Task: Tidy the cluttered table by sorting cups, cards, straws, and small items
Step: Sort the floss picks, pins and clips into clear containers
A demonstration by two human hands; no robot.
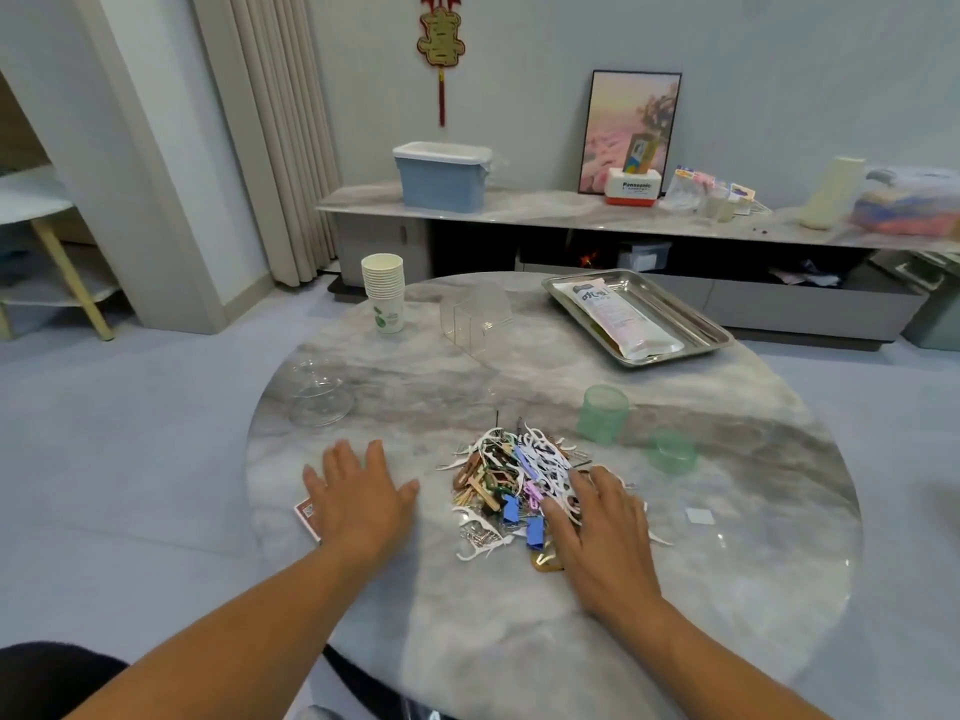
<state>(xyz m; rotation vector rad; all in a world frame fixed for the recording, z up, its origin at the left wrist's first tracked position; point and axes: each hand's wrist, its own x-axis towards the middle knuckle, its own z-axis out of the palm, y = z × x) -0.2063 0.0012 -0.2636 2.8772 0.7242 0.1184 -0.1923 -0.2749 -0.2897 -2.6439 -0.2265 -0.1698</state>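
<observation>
Under left hand [358, 498], half-hidden cards [307, 517]

I have one view only, from the wearer's head, looking forward and down over the round table [519, 641]. The near edge sits close below me. The sideboard [519, 207] and wall stand well beyond.

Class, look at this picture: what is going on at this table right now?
A person is tidying a round marble table. The left hand lies flat on a deck of cards near the table's edge. The right hand rests with spread fingers on a mixed pile of clips and floss picks, not yet sorted. A stack of paper cups stands at the far side, and a packet of straws lies in a metal tray.
</observation>
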